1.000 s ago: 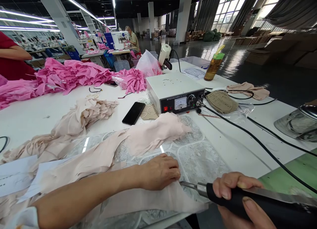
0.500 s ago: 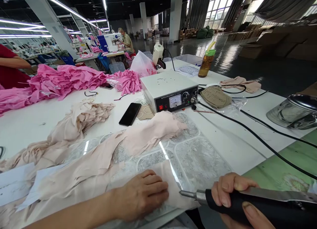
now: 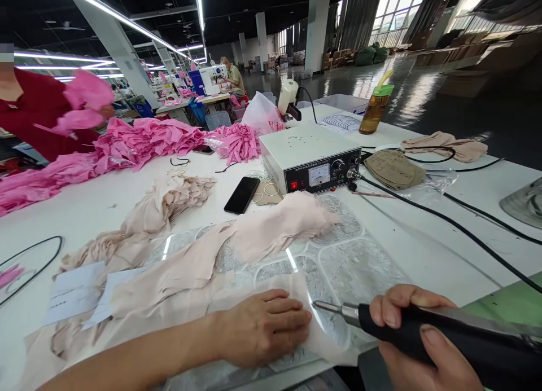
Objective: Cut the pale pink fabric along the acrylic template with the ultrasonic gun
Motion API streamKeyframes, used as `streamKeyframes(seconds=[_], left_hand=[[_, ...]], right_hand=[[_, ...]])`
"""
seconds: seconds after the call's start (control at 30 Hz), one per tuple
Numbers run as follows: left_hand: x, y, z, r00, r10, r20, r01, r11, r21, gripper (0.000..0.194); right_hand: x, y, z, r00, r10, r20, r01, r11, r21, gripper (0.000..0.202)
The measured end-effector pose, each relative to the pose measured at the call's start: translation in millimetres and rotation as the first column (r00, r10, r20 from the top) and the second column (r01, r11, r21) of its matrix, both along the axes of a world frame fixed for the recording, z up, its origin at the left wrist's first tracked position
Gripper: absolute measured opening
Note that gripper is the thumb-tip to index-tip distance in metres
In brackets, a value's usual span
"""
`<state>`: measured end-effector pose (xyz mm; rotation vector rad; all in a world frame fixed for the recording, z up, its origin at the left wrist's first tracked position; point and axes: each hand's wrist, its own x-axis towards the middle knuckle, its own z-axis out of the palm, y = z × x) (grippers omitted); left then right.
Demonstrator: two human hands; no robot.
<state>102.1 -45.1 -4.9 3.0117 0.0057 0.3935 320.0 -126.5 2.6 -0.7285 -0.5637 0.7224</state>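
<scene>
My left hand (image 3: 269, 329) lies palm down, fingers stretched, on a thin pale pink fabric piece (image 3: 319, 340) at the near edge of a clear patterned mat (image 3: 351, 267). Wrapped round a black handheld tool (image 3: 440, 346) with a pointed metal tip is my right hand (image 3: 419, 329). The tip points left, close to the fabric's right edge; whether it touches cannot be told. Beyond my left hand, a pile of pale pink pieces (image 3: 283, 224) rests on the mat. The tool's rear end lies out of view.
Behind the mat are a control box (image 3: 315, 159) with a black cable and a phone (image 3: 241, 194). Pink fabric (image 3: 148, 140) heaps at the far left near a person in red. A bottle (image 3: 376, 109), brown pieces (image 3: 393, 168) and a glass jar (image 3: 525, 202) stand or lie to the right.
The view has shifted, so most things appear further right. The tool tip sits slightly higher relative to the fabric's corner. At the left, the person in red now holds up pink fabric.
</scene>
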Motion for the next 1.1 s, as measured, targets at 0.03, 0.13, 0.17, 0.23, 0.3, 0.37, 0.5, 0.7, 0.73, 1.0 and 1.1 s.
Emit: streamKeyframes(seconds=[0.03, 0.13, 0.17, 0.23, 0.3, 0.37, 0.5, 0.7, 0.73, 1.0, 1.1], left_hand=[[0.0, -0.5, -1.4, 1.0, 0.002, -0.003, -0.002, 1.0, 0.014, 0.02], [-1.4, -1.7, -5.2, 1.0, 0.014, -0.008, -0.014, 0.999, 0.04, 0.02], [-2.0, -1.8, -6.1, 1.0, 0.016, -0.006, -0.015, 0.999, 0.042, 0.02], [-3.2, -1.7, -7.0, 1.0, 0.014, 0.01, -0.014, 0.999, 0.043, 0.02], [-3.9, -1.1, -6.4, 0.999, 0.013, 0.035, -0.014, 0.999, 0.036, 0.021], [-3.7, 0.0, -4.7, 0.998, 0.015, 0.054, -0.016, 1.0, 0.019, 0.024], [0.2, 3.0, -0.6, 0.998, -0.026, 0.06, 0.028, 0.999, -0.025, 0.027], [9.6, 5.6, 0.8, 0.995, -0.1, 0.031, 0.101, 0.994, -0.042, 0.029], [10.4, 5.8, 0.4, 0.994, -0.107, 0.026, 0.108, 0.993, -0.038, 0.029], [9.9, 5.1, -0.4, 0.994, -0.113, -0.002, 0.113, 0.994, -0.009, 0.026], [10.0, 4.1, -0.2, 0.993, -0.117, 0.02, 0.117, 0.993, 0.014, 0.026]], right_hand=[[-1.8, 4.4, -1.2, 1.0, 0.002, 0.011, -0.002, 1.0, 0.01, 0.006], [-6.2, 16.0, -8.9, 0.999, 0.02, 0.047, -0.022, 0.999, 0.04, 0.008], [-7.5, 19.3, -11.3, 0.998, 0.02, 0.054, -0.023, 0.999, 0.046, 0.009], [-9.8, 25.2, -14.1, 0.998, 0.016, 0.062, -0.019, 0.999, 0.044, 0.009], [-11.5, 29.6, -14.1, 0.998, -0.003, 0.063, 0.001, 0.999, 0.037, 0.01], [-11.5, 31.3, -12.0, 0.998, -0.027, 0.063, 0.025, 0.999, 0.03, 0.01], [-5.2, 21.3, -5.6, 0.997, -0.065, 0.049, 0.065, 0.998, 0.014, 0.011], [6.7, -13.4, -0.6, 0.999, 0.003, 0.041, -0.002, 1.0, -0.019, 0.012], [7.5, -18.0, -1.0, 0.999, 0.016, 0.049, -0.014, 0.999, -0.031, 0.012], [10.9, -32.8, -7.6, 0.992, 0.083, 0.091, -0.078, 0.995, -0.055, 0.013], [10.3, -34.1, -6.5, 0.992, 0.104, 0.073, -0.098, 0.992, -0.077, 0.013]])
